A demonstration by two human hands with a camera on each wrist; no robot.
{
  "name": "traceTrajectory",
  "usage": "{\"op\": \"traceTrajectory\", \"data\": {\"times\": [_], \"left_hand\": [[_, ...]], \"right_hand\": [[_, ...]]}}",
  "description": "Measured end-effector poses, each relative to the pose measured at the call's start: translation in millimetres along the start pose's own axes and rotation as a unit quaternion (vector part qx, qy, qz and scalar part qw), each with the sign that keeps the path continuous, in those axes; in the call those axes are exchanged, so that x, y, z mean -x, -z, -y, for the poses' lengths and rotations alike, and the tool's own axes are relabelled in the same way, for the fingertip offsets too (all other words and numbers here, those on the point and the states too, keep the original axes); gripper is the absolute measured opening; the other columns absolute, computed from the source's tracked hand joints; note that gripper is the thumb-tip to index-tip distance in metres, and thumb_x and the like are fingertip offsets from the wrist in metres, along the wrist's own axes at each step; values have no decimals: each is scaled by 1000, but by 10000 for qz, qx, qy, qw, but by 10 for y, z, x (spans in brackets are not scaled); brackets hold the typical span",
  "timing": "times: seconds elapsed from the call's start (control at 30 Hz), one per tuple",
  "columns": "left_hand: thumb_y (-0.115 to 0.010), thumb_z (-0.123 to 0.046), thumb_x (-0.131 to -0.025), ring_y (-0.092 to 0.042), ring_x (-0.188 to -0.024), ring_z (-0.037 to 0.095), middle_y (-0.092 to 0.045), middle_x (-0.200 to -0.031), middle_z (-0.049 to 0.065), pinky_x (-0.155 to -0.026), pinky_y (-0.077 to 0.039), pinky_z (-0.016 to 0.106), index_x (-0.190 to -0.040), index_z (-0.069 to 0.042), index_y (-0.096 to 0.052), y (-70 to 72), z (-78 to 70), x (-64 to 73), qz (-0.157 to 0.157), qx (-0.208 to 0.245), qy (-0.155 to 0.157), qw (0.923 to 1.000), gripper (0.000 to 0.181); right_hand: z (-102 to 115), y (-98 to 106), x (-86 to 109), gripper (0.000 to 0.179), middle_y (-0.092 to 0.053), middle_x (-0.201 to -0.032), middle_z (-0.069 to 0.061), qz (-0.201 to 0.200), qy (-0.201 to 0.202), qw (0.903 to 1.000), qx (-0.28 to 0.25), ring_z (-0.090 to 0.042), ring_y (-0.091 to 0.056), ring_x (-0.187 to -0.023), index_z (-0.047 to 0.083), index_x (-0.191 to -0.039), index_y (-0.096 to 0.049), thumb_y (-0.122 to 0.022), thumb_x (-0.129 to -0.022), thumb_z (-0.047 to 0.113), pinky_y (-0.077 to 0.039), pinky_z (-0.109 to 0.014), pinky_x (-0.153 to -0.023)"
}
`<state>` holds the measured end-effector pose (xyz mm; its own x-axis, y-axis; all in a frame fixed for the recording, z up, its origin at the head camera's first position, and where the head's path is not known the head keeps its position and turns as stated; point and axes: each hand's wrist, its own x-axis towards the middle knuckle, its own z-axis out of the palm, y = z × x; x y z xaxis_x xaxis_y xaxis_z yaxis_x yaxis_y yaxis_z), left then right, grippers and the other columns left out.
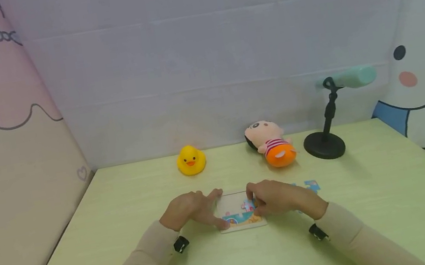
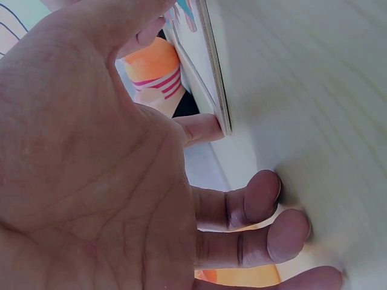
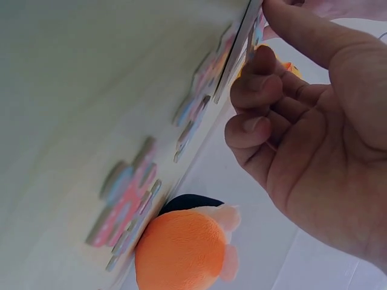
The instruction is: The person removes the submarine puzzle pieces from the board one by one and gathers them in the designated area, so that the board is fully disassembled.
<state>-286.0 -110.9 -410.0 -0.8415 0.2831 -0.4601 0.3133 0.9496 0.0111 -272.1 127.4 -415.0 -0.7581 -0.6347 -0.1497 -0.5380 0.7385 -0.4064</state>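
A flat jigsaw puzzle board (image 1: 236, 229) lies on the table before me, its lower strip filled with blue and orange picture pieces. My left hand (image 1: 191, 208) is at its left side, thumb near the lower corner and index finger touching the upper one; the other fingers (image 2: 260, 196) extend fairly straight beside it. Over the board's right part, my right hand (image 1: 272, 196) pinches a puzzle piece (image 3: 259, 31) between thumb and curled fingers. The fingers partly hide that piece. A pink and blue piece (image 1: 247, 205) shows beside the fingertips.
Loose puzzle pieces (image 1: 312, 185) lie to the right of the board, some behind my right wrist; several show in the right wrist view. Farther back are a yellow rubber duck (image 1: 191, 161), a doll in orange shorts (image 1: 279, 154) and a black stand (image 1: 324, 145) holding a mint-green cylinder (image 1: 354, 77).
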Motion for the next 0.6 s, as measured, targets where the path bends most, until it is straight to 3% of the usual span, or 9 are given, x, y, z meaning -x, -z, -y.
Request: {"op": "traceTrajectory", "data": {"times": [0.23, 0.4, 0.6], "left_hand": [[-66, -78, -74, -59, -100, 28, -58, -130, 15, -83, -51, 49, -156, -37, -28, 0, 9, -14, 17, -8, 6, 10000, 99], [-65, -79, -75, -59, -101, 27, -58, -132, 15, -83, -50, 49, -156, -37, -27, 3, 9, -15, 1, -27, -43, 10000, 99], [-65, -79, -75, -59, -102, 27, -58, -132, 15, -82, -50, 49, -156, -37, -27, 1, 13, -11, -28, -45, -49, 10000, 99]], "right_hand": [[12, 8, -3, 28, -49, -83, 1, -229, 212, 9993, 187, -14, -47, -72, 10, -103, -55, -78, -88, 14, -43, -27, -66], [8, 14, 1, 21, -46, -89, 1, -293, 198, 9989, 303, -15, -47, -75, 12, -99, -53, -73, -92, 11, -43, -27, -67], [9, 59, 16, 17, -51, -83, 2, -176, 312, 9993, -99, -12, -50, -72, 13, -93, -53, -67, -95, 5, -45, -25, -64]]}}
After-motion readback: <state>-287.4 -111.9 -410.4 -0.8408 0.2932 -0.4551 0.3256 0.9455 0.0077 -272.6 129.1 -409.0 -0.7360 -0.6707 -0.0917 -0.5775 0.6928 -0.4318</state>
